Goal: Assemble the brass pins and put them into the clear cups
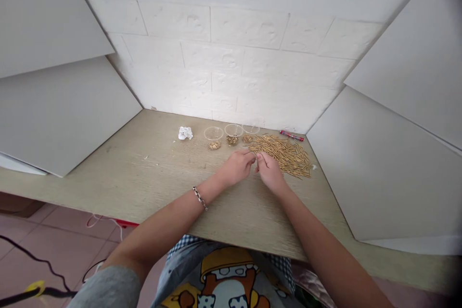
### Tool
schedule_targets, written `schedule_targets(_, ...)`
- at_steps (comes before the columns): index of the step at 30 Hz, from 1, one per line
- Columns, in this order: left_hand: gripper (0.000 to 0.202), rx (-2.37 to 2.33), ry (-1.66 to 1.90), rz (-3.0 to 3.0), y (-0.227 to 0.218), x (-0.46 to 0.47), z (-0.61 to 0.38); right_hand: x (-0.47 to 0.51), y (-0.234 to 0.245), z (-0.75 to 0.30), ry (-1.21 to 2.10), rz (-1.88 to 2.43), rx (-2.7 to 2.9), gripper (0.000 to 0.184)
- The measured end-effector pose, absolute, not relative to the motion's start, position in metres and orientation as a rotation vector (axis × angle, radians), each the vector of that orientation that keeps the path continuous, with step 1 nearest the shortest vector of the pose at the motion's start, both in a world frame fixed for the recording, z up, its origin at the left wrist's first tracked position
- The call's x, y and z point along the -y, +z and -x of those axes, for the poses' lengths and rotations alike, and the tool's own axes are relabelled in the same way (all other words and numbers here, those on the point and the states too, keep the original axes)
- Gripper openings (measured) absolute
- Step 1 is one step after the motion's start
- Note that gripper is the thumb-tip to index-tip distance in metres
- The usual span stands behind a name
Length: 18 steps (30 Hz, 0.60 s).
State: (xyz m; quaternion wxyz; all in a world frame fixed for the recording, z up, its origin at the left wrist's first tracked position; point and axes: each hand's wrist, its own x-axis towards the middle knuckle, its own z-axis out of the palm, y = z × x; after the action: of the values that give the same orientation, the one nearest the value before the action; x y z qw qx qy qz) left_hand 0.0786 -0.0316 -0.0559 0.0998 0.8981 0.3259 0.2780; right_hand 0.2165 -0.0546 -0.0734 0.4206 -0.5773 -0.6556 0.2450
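Head view looks down on a pale wood-grain bench [144, 178], with both hands close together near its far side. The left hand [236, 167], a chain bracelet [200, 198] on its wrist, and the right hand [269, 172] curl inward, their fingertips [252, 156] meeting in a pinch. Whether they grip anything is too small to tell. A loose heap of thin brass-coloured pins [285, 155] lies just beside the right hand, spreading beyond it and to its right. Past the left hand, three clear plastic cups [213, 133] stand in a row, with small clumps of gold-coloured pieces [214, 145] low at their near sides, either inside or just in front. A crumpled white tissue [185, 133] lies left of the cups, and a red tube [291, 135] lies behind the pins, near the white brick-pattern wall [224, 67].
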Motion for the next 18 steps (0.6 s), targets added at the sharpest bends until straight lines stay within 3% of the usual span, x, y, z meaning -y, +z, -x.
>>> schedule_targets(18, 0.023, -0.907, 0.921, -2.525, -0.0589, 0.0313, -0.0808, 0.0585, -0.0722, -0.2073, 0.612, 1.405, 1.505, 0.037)
